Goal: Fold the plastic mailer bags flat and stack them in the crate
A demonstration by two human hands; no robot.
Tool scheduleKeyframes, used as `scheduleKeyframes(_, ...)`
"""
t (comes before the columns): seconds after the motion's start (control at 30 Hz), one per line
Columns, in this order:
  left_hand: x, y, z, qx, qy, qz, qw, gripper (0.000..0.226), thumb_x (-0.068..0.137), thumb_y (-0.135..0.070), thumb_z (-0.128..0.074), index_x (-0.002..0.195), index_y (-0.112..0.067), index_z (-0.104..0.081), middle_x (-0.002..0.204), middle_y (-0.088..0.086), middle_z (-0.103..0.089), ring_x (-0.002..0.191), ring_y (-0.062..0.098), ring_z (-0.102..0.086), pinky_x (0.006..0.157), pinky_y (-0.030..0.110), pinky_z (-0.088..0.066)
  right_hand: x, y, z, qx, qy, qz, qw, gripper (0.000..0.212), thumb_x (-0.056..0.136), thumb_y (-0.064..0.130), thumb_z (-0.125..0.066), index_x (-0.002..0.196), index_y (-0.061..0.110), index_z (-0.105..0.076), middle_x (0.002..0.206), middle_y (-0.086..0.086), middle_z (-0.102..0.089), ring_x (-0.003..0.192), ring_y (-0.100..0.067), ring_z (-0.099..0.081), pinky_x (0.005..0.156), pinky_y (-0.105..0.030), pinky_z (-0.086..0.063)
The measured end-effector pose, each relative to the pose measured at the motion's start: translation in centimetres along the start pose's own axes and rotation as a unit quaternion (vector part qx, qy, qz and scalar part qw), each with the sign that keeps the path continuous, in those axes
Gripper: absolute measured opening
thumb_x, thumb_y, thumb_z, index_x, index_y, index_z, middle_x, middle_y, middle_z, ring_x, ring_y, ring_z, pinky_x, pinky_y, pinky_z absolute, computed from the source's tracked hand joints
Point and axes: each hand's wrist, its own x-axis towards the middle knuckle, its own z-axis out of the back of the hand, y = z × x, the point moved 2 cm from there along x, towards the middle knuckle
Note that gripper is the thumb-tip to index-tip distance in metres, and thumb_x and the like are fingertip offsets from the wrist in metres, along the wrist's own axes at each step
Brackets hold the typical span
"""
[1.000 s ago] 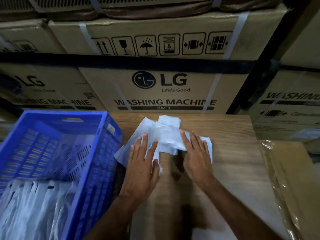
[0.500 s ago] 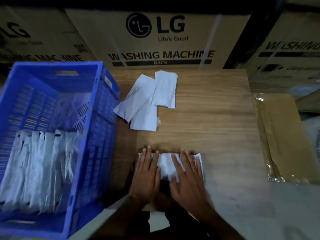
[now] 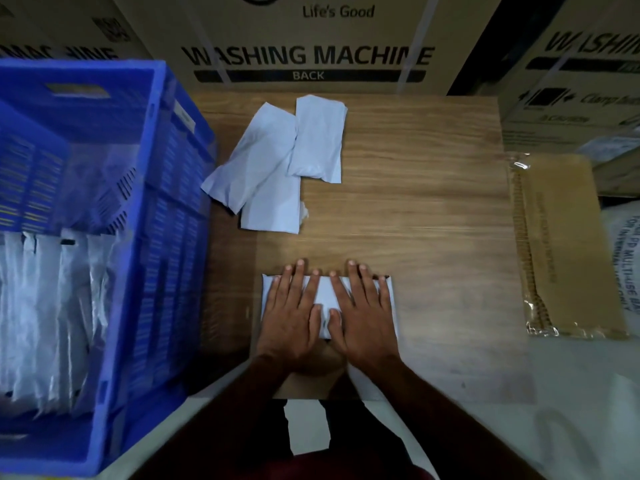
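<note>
This is a warehouse or stockroom: large cardboard cartons (image 3: 311,46) printed "WASHING MACHINE" and "BACK", bound with pale strapping, stand stacked right behind a wood-grain counter (image 3: 415,209). A blue plastic crate (image 3: 166,237) full of folded white mailer bags (image 3: 52,306) sits at the counter's left side, and more loose mailer bags (image 3: 277,161) lie on the wood. To the right are a plastic-wrapped flat cardboard pack (image 3: 561,244) and a printed woven sack (image 3: 627,265)
</note>
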Motion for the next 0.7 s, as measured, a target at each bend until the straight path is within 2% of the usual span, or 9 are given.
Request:
scheduleKeyframes(0.27,0.0,-0.2,-0.2,0.017,-0.019,0.000,1.000,0.062,0.104,-0.035,-0.036,0.159,-0.008,-0.036,0.168,0.021,-0.023,0.155,0.039,-0.023,0.126,0.048,-0.010,0.1,-0.1,-0.1,0.013,0.009,0.008,1.000,0.069,0.101,0.041,-0.039,0.165,0.020,-0.026,0.173,-0.015,-0.013,0.161,-0.031,-0.007,0.126,-0.058,-0.015)
scheduleKeyframes(0.37,0.2,-1.5,0.1,0.009,-0.037,-0.013,0.999,0.060,0.104,-0.032,-0.036,0.157,-0.004,-0.038,0.167,0.024,-0.025,0.155,0.041,-0.022,0.127,0.053,-0.011,-0.5,-0.5,1.4,0.040,-0.028,-0.003,0.999,0.063,0.102,0.036,-0.036,0.162,0.015,-0.033,0.172,-0.016,-0.018,0.161,-0.029,-0.011,0.128,-0.057,-0.012)
scheduleKeyframes(0.43,0.8,-2.9,-0.3,-0.009,-0.021,-0.050,0.998,0.061,0.103,-0.031,-0.037,0.158,-0.006,-0.037,0.167,0.022,-0.024,0.156,0.038,-0.020,0.126,0.053,-0.014,-0.9,-2.0,1.9,0.070,-0.054,-0.063,0.994,0.063,0.102,0.031,-0.035,0.163,0.013,-0.031,0.172,-0.014,-0.018,0.161,-0.026,-0.008,0.130,-0.052,-0.005)
scheduleKeyframes(0.5,1.2,-3.7,-1.1,-0.005,0.002,-0.072,0.997,0.062,0.103,-0.034,-0.037,0.161,-0.010,-0.034,0.169,0.020,-0.021,0.157,0.036,-0.019,0.126,0.051,-0.015,-1.3,-3.5,1.8,0.079,-0.061,-0.107,0.989,0.064,0.103,0.031,-0.034,0.164,0.012,-0.028,0.172,-0.016,-0.016,0.161,-0.026,-0.007,0.129,-0.053,-0.007)
scheduleKeyframes(0.6,1.3,-3.6,-1.6,0.011,0.010,-0.067,0.998,0.063,0.103,-0.036,-0.037,0.162,-0.013,-0.031,0.170,0.020,-0.018,0.158,0.036,-0.015,0.128,0.049,-0.010,-1.4,-4.4,0.8,0.054,-0.031,-0.084,0.994,0.063,0.106,0.036,-0.031,0.164,0.012,-0.027,0.172,-0.018,-0.013,0.161,-0.030,-0.007,0.128,-0.056,-0.012)
scheduleKeyframes(0.7,1.3,-3.7,-1.6,0.014,0.017,-0.067,0.997,0.063,0.103,-0.036,-0.036,0.161,-0.012,-0.033,0.169,0.021,-0.019,0.157,0.037,-0.017,0.127,0.050,-0.012,-1.3,-4.5,0.6,0.042,-0.020,-0.084,0.995,0.064,0.105,0.036,-0.032,0.164,0.013,-0.027,0.172,-0.018,-0.012,0.161,-0.031,-0.007,0.127,-0.058,-0.012)
